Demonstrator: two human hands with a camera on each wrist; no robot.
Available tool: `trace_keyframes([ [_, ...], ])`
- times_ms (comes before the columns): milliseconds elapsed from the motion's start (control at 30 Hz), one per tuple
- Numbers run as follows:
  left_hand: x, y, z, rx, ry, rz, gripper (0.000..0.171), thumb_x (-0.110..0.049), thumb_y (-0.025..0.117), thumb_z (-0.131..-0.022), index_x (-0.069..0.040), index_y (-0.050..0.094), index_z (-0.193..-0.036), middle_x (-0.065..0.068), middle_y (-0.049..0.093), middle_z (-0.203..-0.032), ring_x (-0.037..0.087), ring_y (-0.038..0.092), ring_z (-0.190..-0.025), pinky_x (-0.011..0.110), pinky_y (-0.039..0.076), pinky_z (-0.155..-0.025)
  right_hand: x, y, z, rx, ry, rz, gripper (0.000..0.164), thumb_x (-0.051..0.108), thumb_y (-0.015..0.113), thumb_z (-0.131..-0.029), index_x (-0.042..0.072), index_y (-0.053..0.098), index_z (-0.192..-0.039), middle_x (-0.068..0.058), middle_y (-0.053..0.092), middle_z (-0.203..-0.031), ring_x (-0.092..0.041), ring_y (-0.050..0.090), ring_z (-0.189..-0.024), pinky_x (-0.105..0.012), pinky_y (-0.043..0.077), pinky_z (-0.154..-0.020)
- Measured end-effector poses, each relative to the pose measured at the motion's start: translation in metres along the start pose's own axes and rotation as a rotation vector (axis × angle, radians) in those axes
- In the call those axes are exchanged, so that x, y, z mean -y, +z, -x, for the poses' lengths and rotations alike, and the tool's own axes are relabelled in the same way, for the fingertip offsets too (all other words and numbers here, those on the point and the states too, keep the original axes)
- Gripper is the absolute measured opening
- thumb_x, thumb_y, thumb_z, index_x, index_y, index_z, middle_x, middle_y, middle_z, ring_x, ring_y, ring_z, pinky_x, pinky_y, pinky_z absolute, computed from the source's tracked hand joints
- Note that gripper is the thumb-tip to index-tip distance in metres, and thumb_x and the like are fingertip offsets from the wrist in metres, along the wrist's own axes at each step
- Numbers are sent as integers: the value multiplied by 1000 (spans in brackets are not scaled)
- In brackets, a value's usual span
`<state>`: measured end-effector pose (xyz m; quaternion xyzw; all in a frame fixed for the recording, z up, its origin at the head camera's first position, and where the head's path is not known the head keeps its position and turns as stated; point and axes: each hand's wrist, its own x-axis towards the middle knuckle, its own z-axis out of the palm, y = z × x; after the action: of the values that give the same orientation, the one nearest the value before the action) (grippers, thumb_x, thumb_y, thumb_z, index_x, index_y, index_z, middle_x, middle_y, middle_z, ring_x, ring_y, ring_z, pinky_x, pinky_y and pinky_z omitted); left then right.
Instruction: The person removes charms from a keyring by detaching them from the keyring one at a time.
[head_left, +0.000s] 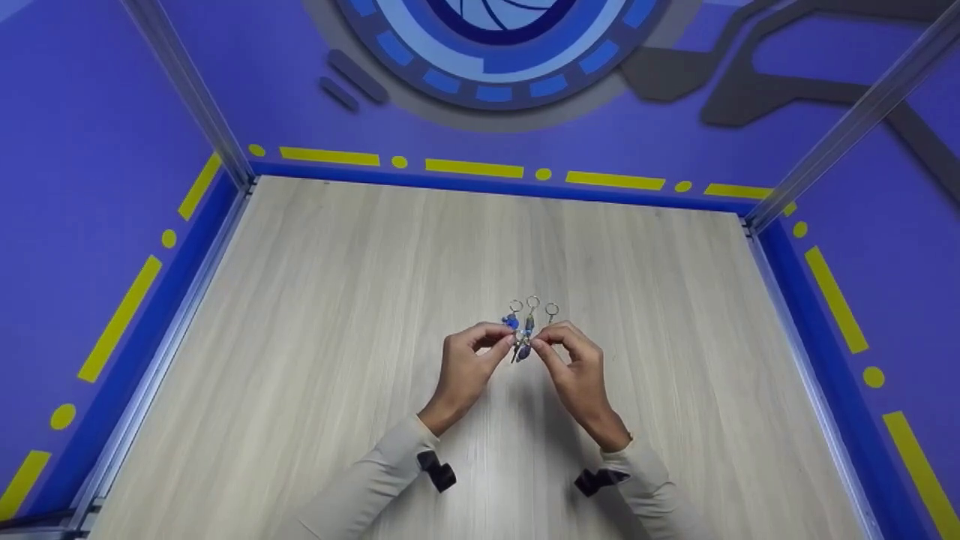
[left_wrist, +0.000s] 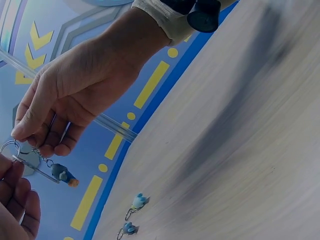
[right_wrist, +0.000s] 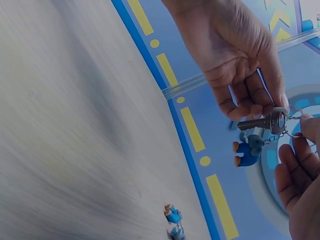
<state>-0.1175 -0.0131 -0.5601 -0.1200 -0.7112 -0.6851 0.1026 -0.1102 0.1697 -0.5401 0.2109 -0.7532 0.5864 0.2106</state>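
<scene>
Above the table my left hand [head_left: 466, 364] pinches a metal key [right_wrist: 265, 121] near its round head. Opposite it, my right hand [head_left: 581, 371] pinches the split key ring [left_wrist: 10, 145] between thumb and fingers. The key head sits against the ring; whether it is threaded on is hard to tell. From the ring, a short chain holds a small blue figure charm [right_wrist: 248, 150] with a grey head and orange feet. On the table just beyond the hands lie several keychains with metal rings, among them a blue charm [head_left: 511, 321].
A pale wood-grain table [head_left: 360, 300] spreads around the hands. Blue panels with yellow marks, such as the back wall [head_left: 570, 142], enclose it at the back and sides. A metal post [head_left: 191, 82] stands at the back left corner.
</scene>
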Motion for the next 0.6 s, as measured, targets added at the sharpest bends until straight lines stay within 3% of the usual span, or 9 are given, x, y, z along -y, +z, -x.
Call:
trace_keyframes([
  [267,0,-1,-1,25,107,-90,8,-1,81,-98,-5,84,-105,2,82,-100,15,74,-88,29,61,-83,8,-2,-3,11,-69,23,16,-23,73,-91,-8,70,-91,-17,70,-89,-22,67,-87,-19,53,-88],
  [400,-2,-1,-1,32,191,-146,11,4,81,-95,-5,84,-101,6,80,-96,16,72,-84,30,61,-78,-6,-2,-1,5,-89,63,18,-24,73,-90,-7,69,-90,-18,69,-89,-21,66,-86,-19,52,-87],
  [600,-4,-1,-2,55,283,-251,12,6,81,-94,-6,83,-96,1,78,-92,13,71,-84,31,61,-76,-29,-4,5,10,-79,107,21,-19,77,-91,1,71,-93,-11,69,-92,-19,65,-87,-20,52,-86],
])
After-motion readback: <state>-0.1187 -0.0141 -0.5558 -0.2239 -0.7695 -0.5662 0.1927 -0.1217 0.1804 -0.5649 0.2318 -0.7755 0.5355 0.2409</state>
